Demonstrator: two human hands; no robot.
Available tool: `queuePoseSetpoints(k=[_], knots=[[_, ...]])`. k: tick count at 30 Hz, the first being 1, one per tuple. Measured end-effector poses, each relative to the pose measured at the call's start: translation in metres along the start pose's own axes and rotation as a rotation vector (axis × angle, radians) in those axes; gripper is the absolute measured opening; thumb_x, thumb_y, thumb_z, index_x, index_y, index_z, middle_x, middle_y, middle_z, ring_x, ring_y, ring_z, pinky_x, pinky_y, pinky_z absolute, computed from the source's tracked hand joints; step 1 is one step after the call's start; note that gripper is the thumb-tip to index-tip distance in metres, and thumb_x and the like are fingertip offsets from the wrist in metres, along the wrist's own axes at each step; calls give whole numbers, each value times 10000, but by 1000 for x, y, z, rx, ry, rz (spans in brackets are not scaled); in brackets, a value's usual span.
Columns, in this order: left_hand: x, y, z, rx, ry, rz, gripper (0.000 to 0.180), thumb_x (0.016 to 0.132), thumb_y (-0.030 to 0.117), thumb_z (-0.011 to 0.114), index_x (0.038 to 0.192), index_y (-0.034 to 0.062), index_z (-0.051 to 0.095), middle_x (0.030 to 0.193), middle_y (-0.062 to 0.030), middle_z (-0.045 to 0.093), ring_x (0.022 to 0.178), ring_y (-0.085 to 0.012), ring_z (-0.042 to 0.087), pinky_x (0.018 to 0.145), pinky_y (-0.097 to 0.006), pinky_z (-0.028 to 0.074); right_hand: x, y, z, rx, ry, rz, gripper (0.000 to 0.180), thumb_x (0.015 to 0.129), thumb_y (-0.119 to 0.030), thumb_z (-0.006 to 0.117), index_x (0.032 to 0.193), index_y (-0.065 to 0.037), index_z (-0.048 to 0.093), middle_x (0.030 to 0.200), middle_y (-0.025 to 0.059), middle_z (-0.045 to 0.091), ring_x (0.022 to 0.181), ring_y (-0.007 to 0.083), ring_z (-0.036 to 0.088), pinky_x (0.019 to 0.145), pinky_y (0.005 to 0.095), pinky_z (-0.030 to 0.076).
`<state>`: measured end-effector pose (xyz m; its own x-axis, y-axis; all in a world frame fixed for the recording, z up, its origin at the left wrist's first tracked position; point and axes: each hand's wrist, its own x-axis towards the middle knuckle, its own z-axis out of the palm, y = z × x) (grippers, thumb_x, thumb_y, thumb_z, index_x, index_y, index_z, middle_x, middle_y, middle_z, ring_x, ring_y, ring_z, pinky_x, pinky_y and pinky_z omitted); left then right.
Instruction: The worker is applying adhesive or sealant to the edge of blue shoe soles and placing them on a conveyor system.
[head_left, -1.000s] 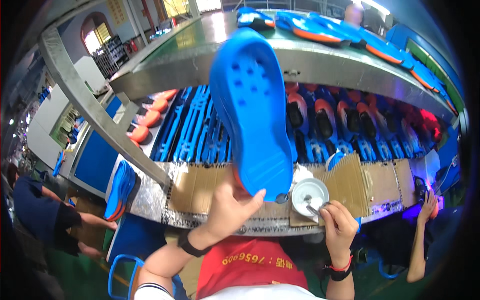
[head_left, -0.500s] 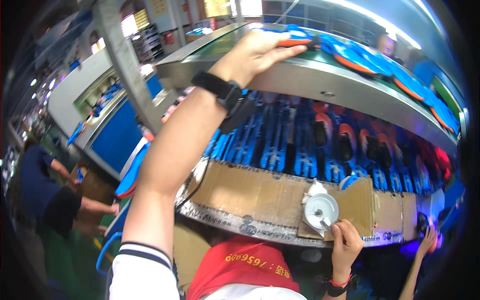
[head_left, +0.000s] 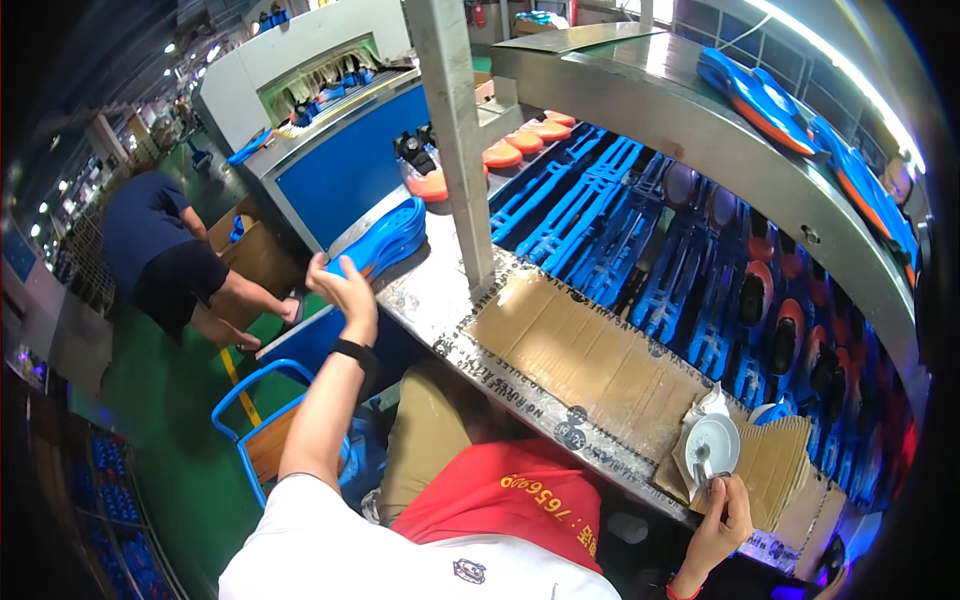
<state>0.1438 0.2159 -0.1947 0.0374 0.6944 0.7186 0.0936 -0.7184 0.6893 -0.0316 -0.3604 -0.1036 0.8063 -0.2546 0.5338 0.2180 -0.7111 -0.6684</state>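
So, the left hand (head_left: 347, 295) is open, fingers spread and thumb out, right at the near end of a little stack of blue soles (head_left: 385, 238); I can't tell if skin actually meets rubber. Those soles sit on the left end of the bench (head_left: 425, 285), just beyond the metal post (head_left: 460, 150), lying one over another, probably because that saves room and keeps them within an arm's reach. Meanwhile the right hand (head_left: 724, 522) has a thin tool (head_left: 704, 466) pinched between thumb and fingers, its far end down in a small white bowl (head_left: 718, 440). I'd guess it's held low and angled like that so any drips land back in the bowl. Some crumpled white material (head_left: 712, 402) is bunched against the bowl, maybe for wiping, and the flattened cardboard (head_left: 580, 335) along the bench looks like a cover against mess. Higher up, more blue-and-orange soles (head_left: 760, 103) lie in a line on the raised metal shelf (head_left: 640, 90), which seems to leave the space underneath for the rows of blue shoe parts (head_left: 605, 180).
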Motion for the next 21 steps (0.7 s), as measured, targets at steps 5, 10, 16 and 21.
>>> queuePoseSetpoints(k=[5,10,16,21], knots=[[104,-115,-27,374,-587,-593,650,834,420,615,1242,-70,485,1357,-287,397,1256,-396,409,1027,-477,351,-3,-3,5,47,11,-59,70,892,-2,595,901,67,604,788,65,607,646,96,509,563,228,408],[105,-60,-33,-121,-882,-1070,387,869,291,641,1106,-4,561,1084,-144,601,1028,-291,570,868,-447,460,-7,-5,4,22,-32,3,68,895,1,591,897,68,602,783,67,609,636,96,514,560,225,411],[76,-43,-61,-339,-1217,-1262,309,862,141,668,1121,21,550,1119,-107,612,1073,-246,574,943,-423,468,-16,16,2,-59,-68,14,71,889,4,599,873,72,594,767,64,601,635,96,516,559,228,418],[1,7,-148,-699,-1061,-1229,423,858,65,633,1244,29,461,1174,-116,599,1125,-259,568,973,-453,462,-13,11,8,3,-63,85,69,834,42,634,879,82,601,875,151,654,721,190,607,611,265,453]])
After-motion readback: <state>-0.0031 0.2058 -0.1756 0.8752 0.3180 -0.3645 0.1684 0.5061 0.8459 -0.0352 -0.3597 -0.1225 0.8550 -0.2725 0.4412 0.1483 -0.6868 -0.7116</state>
